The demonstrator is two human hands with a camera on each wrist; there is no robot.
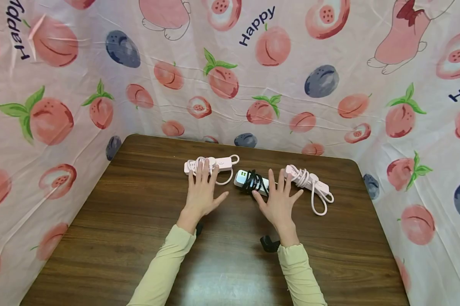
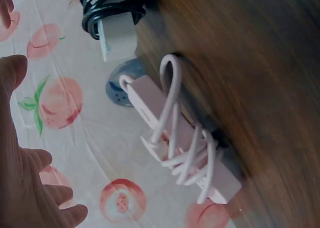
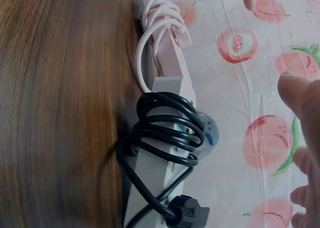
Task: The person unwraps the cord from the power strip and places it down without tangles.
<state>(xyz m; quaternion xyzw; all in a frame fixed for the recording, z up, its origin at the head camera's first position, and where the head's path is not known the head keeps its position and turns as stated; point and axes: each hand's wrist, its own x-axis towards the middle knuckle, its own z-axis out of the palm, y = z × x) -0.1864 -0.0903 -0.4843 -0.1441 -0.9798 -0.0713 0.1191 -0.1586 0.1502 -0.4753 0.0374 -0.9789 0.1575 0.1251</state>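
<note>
- Your left hand [image 1: 200, 195] hangs palm down over the tabletop [image 1: 119, 221], the left sleeve [image 1: 165, 265] slanting in from 7 o'clock, fingers spread towards 12, thumb out to 2. Its grip is released and holds nothing.
- Your right hand [image 1: 279, 204] hangs palm down too, the right sleeve [image 1: 300, 276] coming in from 5 o'clock, fingers fanned towards 12, thumb out towards 10. This grip is also released, with nothing in it.
- The left strip [image 2: 186, 134] lies on the tabletop at about 12 o'clock from your left hand, wound in pink cord [image 2: 190, 159]. The left wrist view shows a gap between it and your fingers.
- The middle strip [image 3: 156, 172], wrapped in black cord [image 3: 170, 133], lies near your right hand at 10 o'clock; the right strip [image 1: 319, 186], pink, lies at 2 o'clock.
- From the head view, your left fingertips cover part of the left strip, and your right hand overlaps the middle strip's 4 o'clock end.
- The left wrist view cuts off your left hand at 9 o'clock and the middle strip towards 12; the right wrist view cuts off your right hand at 3 and the middle strip at 6.
- A black mount [image 1: 269, 243] shows at your right wrist; the one at your left is mostly hidden.
</note>
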